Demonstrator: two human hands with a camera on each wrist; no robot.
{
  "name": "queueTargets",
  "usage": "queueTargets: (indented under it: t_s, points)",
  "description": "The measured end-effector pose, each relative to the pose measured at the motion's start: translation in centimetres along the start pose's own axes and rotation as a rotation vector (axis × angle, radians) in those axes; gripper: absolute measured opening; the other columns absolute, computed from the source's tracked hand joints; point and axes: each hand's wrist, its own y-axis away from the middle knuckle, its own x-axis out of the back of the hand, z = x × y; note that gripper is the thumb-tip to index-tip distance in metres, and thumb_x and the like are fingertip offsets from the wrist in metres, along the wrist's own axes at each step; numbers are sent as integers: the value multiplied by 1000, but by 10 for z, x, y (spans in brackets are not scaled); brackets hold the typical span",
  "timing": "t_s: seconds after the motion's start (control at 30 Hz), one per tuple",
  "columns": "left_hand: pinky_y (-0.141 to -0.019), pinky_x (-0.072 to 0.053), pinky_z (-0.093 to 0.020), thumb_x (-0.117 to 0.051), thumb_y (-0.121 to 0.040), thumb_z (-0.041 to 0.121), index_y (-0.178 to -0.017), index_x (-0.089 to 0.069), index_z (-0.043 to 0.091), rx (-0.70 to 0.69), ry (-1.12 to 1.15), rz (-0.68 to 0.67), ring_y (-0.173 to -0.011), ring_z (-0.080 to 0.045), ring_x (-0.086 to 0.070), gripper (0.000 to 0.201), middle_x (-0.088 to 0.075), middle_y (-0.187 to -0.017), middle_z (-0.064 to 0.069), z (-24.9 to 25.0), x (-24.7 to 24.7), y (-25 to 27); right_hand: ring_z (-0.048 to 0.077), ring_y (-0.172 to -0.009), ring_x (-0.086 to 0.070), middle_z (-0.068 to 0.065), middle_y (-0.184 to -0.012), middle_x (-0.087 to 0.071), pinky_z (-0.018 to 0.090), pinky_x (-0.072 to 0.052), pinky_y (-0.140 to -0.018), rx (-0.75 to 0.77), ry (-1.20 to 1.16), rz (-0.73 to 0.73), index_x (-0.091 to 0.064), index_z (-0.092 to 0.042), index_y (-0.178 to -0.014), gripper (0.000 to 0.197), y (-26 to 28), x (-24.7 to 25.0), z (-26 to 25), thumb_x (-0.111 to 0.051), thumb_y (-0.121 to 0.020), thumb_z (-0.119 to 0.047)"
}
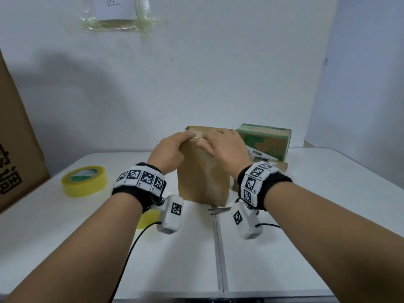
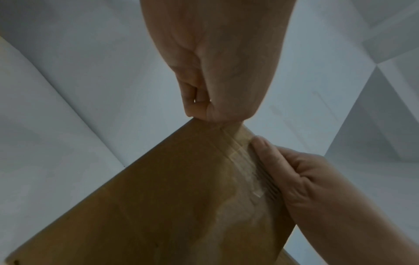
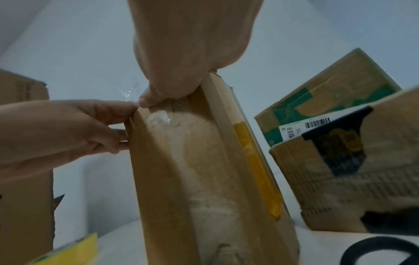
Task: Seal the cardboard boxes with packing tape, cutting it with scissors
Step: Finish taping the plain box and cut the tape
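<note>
A tall brown cardboard box [image 1: 203, 178] stands upright on the white table [image 1: 306, 237]. My left hand [image 1: 172, 147] grips its top left corner with curled fingers [image 2: 197, 105]. My right hand [image 1: 223, 145] lies flat over the top, its thumb [image 2: 263, 148] pressing straight along a strip of clear tape [image 2: 240, 161] on the near face. A yellow tape strip [image 3: 256, 161] runs down the box's right side. A yellow tape roll [image 1: 84, 181] lies at the left. The scissors [image 1: 218, 209] lie at the box's foot, mostly hidden by my right wrist.
A green printed box [image 1: 266, 141] and a lower brown box [image 3: 340, 179] stand behind at the right. A large carton [image 1: 17, 136] leans at the far left. A second yellow roll [image 1: 148, 218] shows under my left wrist. A seam [image 1: 219, 248] runs down the table.
</note>
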Motion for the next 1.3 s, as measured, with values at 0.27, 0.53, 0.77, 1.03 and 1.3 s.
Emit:
queueTargets:
  t_s: [0.27, 0.53, 0.77, 1.03, 1.3]
  points:
    - [-108, -39, -35, -38, -73, -14, -134, -55, 25, -1, 55, 1, -126, -17, -48, 74, -53, -139, 4, -3, -2, 3, 27, -114, -51, 2, -126, -59, 40, -40, -91, 137, 89, 33, -53, -18, -127, 58, 11, -2, 3, -48, -89, -62]
    - [-107, -40, -36, -39, -73, -13, -133, -55, 28, 19, 52, 5, -126, -17, -49, 74, -54, -139, 7, -5, -3, 1, 27, -117, -45, 1, -137, -48, 41, -40, -98, 162, -70, -6, -42, -21, -141, 69, 20, 1, 13, -57, -85, -60]
    - [-107, -40, -36, -42, -78, -8, -133, -54, 29, 2, 53, 0, -124, -17, -50, 68, -53, -138, 8, -9, -6, 1, 22, -127, -37, 1, -142, -44, 36, -29, -110, 252, -206, -41, -36, -20, -146, 76, 23, -4, 27, -71, -82, -39]
    - [-108, -39, -36, -41, -78, -10, -133, -54, 28, 3, 66, 6, -124, -19, -50, 68, -54, -137, 6, -8, -5, 3, 21, -122, -46, 1, -132, -57, 31, -30, -107, 210, -377, 8, -47, -21, -140, 53, 20, -2, 30, -64, -91, -29]
    - [-108, -37, -31, -54, -85, -1, -137, -49, 21, -26, 50, -18, -126, -20, -47, 57, -49, -140, 1, 0, -6, 5, 20, -136, -30, 2, -149, -35, 36, -24, -115, 277, -234, -184, -27, -22, -150, 84, 22, 6, 34, -73, -80, -33]
